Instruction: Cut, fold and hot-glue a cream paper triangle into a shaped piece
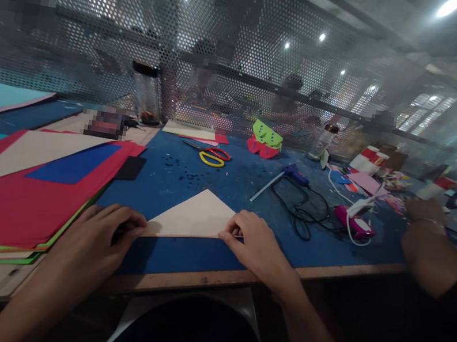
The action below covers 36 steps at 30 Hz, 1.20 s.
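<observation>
A cream paper folded into a triangle [199, 215] lies on the blue work mat [226, 185] in front of me. My left hand [102, 231] pinches the paper's near left corner with curled fingers. My right hand [254, 242] presses down on the near right corner along the folded edge, fingers bent and together. The triangle's tip points away from me.
A stack of coloured paper sheets [19, 188], red on top, lies at the left. Scissors [212, 156], a glue gun [293, 176] with black cable, a green and red paper craft [265, 140] and jars stand farther back. Another person's arms [431, 240] work at the right. A perforated metal screen [240, 50] closes the back.
</observation>
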Motion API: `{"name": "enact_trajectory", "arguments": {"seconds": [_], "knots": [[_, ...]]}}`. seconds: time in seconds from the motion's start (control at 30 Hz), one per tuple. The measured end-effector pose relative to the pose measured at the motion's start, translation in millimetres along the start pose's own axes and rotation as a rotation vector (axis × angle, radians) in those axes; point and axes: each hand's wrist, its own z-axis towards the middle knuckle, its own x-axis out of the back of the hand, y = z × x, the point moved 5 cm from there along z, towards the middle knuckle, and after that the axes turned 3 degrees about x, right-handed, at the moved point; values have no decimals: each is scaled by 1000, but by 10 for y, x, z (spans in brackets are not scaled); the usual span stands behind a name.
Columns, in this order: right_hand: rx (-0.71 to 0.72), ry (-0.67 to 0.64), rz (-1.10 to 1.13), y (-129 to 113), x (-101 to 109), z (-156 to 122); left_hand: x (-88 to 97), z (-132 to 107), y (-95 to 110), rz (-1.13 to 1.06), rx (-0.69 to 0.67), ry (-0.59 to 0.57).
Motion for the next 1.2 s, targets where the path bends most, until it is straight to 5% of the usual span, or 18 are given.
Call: {"name": "enact_trajectory", "arguments": {"seconds": [1.2], "knots": [[-7,3,8,-3,5,11,19,-46,74,125,-1,61]]}}
